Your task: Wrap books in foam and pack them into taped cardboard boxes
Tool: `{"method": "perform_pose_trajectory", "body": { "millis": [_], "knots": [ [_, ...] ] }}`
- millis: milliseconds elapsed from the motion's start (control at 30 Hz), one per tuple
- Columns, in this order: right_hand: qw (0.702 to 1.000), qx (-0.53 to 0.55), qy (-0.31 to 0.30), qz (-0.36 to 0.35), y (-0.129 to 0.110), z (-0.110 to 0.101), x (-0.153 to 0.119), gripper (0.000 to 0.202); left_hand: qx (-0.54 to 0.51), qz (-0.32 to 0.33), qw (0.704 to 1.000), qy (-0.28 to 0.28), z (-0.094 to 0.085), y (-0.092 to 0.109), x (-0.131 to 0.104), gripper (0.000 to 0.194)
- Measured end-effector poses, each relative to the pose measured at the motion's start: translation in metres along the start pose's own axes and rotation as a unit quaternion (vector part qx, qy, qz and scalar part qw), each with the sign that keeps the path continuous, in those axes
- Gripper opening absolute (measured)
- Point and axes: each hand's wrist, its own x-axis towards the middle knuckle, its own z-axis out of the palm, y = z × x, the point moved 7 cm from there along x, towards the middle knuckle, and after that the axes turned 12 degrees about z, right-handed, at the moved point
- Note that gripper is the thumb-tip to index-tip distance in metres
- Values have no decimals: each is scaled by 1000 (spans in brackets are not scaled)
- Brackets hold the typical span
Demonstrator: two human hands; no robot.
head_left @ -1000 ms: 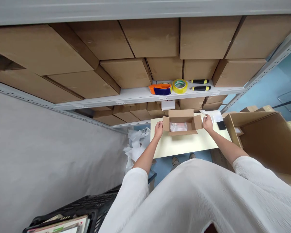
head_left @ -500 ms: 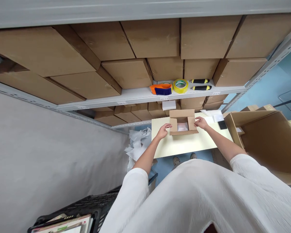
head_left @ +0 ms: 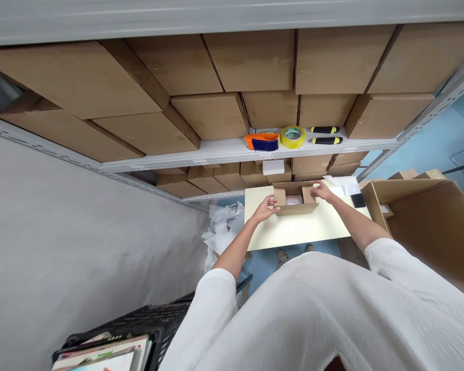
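Both long flaps [head_left: 298,207] of the small brown box [head_left: 294,210] stand up more than they did half a second ago, and your left hand [head_left: 265,208] has come in closer. The box sits on the pale table [head_left: 290,233], between your hands. Its two side flaps [head_left: 308,194] lean in, with a pale pink thing [head_left: 293,200] showing in the gap.

Your left hand is half curled at the left end, thumb near the front corner. Your right hand [head_left: 321,191] has its fingers bent at the back right corner. I can't tell if either one really grips the card.

The box looks light and a bit stiff, so it may slide if you push one side. The flaps should bend easily at their folds. Hold the corners, where the card is strongest, and don't squash the middle. I can't tell if the pink thing breaks easily.

Near your right arm lie white sheets [head_left: 350,186] and a flat black thing [head_left: 358,200], next to a big open box [head_left: 429,221]. On the shelf [head_left: 220,151] beyond are an orange and blue tape holder [head_left: 263,141], yellow tape [head_left: 293,137] and two black and yellow tools [head_left: 327,140].
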Motion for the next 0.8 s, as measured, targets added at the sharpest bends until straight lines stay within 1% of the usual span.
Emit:
{"method": "perform_pose_trajectory", "body": {
  "millis": [67,100,200,300,367,433,533,667,800],
  "knots": [
    [1000,-5,-10,0,1,-5,-1,35,16,-15,999,37,-3,1,0,77],
    [1000,-27,-6,-2,1,-7,-2,30,36,-24,997,56,-5,1,1,71],
    [991,-125,36,-16,3,-10,-6,34,106,-47,987,109,-8,2,7,57],
    [984,-166,61,-35,7,-3,-10,35,141,-70,977,142,-5,-1,18,53],
    [984,-161,67,-42,10,3,-12,35,146,-87,974,148,-1,-5,25,54],
    [984,-158,73,-48,13,8,-12,34,147,-101,974,143,2,-8,30,53],
    [980,-175,80,-53,15,10,-11,34,153,-115,973,130,5,-9,35,44],
    [970,-213,101,-57,18,7,-9,35,164,-133,969,128,8,-11,34,36],
    [962,-252,95,-57,19,5,-8,39,178,-148,966,118,14,-16,29,30]
  ]
}}
